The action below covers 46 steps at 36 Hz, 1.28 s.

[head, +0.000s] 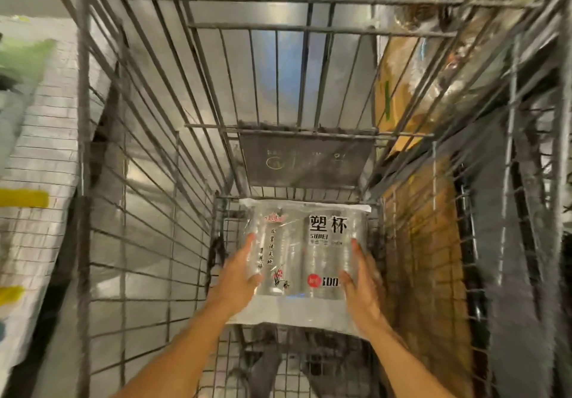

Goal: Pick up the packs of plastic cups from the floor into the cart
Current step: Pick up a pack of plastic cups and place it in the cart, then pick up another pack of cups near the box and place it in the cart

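The pack of plastic cups point(297, 252) is low in the wire cart point(306, 162), spanning its narrow far end wall to wall. The left hand point(240, 269) and right hand point(360, 280) press its sides with straight fingers. The nearer basket is open. Blur hides whether the pack rests on the mesh.

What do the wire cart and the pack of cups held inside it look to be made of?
Cart: grey metal wire, dull and worn, thin rods joined in a grid. Pack of plastic cups: clear glossy plastic film, likely; highlights and printing sit on it, see-through stacked cups inside.
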Tool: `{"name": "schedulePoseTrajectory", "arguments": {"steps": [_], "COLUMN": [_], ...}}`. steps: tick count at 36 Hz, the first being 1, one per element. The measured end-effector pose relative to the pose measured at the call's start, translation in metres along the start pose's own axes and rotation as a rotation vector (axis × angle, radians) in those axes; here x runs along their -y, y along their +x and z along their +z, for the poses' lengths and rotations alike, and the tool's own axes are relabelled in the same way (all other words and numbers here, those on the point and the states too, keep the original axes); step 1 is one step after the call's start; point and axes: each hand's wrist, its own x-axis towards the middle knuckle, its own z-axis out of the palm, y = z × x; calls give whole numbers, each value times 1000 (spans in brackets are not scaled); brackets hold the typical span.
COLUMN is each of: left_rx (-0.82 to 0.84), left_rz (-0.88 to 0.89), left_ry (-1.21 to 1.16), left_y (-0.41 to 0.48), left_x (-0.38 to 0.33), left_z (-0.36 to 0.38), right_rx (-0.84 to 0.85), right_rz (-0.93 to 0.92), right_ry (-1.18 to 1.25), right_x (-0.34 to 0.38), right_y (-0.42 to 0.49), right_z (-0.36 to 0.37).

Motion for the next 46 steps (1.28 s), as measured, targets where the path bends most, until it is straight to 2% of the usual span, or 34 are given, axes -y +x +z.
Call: {"name": "schedulePoseTrajectory", "arguments": {"steps": [6, 8, 14, 21, 25, 29, 34, 40, 46], "left_rx": [-63, -56, -41, -329, -549, -730, -881, -973, -1102], "left_rz": [-52, 0, 98, 308, 324, 285, 193, 63, -156], "left_ry": [101, 96, 132, 319, 393, 414, 388, 358, 289], "left_y": [-26, -46, -126, -252, -338, -422, -526, -642, -751], "left_x": [-18, -34, -97, -165, -166, -136, -55, 63, 168], "left_z": [-13, -32, -120, -245, -311, -355, -377, -391, -378], "right_rx": [62, 109, 222, 232, 222, 145, 119, 152, 202], "right_rz": [73, 30, -235, -468, -551, -704, -866, -1051, -1322], "right_ry": [-52, -88, -537, -782, -827, -861, -898, -840, -925], "right_x": [40, 68, 190, 367, 445, 503, 549, 583, 614], "right_y": [-14, -17, -29, -101, -165, -243, -353, -453, -576], "right_z": [-21, -39, -115, -196, -212, -202, -162, -70, 16]}}
